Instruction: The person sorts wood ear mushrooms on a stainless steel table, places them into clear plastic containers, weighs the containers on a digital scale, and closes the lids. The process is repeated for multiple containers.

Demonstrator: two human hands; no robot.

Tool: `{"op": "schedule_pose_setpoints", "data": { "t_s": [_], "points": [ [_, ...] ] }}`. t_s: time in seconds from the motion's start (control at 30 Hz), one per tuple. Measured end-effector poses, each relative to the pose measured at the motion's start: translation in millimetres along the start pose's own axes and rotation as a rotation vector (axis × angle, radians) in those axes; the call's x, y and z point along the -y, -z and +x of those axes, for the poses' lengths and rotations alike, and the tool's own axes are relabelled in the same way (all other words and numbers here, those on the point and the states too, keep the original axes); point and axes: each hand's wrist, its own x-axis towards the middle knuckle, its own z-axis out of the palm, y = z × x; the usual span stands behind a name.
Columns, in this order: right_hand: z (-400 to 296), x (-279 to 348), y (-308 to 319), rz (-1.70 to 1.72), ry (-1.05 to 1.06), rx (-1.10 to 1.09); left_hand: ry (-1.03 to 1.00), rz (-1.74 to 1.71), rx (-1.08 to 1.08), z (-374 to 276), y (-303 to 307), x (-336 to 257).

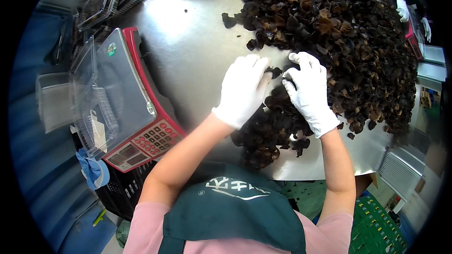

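Note:
My left hand (244, 90), in a white glove, pinches a dark wood ear mushroom (275, 72) between thumb and fingers. Just to its right, my right hand (308, 90), also gloved in white, has its fingers curled around another dark piece (291, 66), mostly hidden by the glove. Beneath and between both wrists lies a smaller pile of wood ear mushrooms (286, 120), close to the table's near edge. The big heap of brown-black wood ear mushrooms (339, 28) spreads beyond and to the right of my right hand.
A red digital scale (120, 77) stands left on the steel table (197, 42), an open clear plastic box (106, 120) on its platform. Clear plastic boxes (102, 5) are stacked at far left. Another person's gloved hand (402, 10) is at far right. A green crate (376, 225) stands below right.

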Motion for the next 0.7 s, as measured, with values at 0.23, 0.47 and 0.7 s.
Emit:
{"op": "schedule_pose_setpoints", "data": {
  "t_s": [0.23,0.47,0.7],
  "points": [
    [-24,1,38,0.442,-0.298,-0.298,-0.062,0.075,0.076,14,-39,6],
    [-54,14,59,1.262,-0.884,-0.220,0.570,-0.806,0.307,18,9,17],
    [-54,45,9,2.534,-0.906,-0.152,0.118,-0.601,0.325,-14,29,-56]
  ]
}}
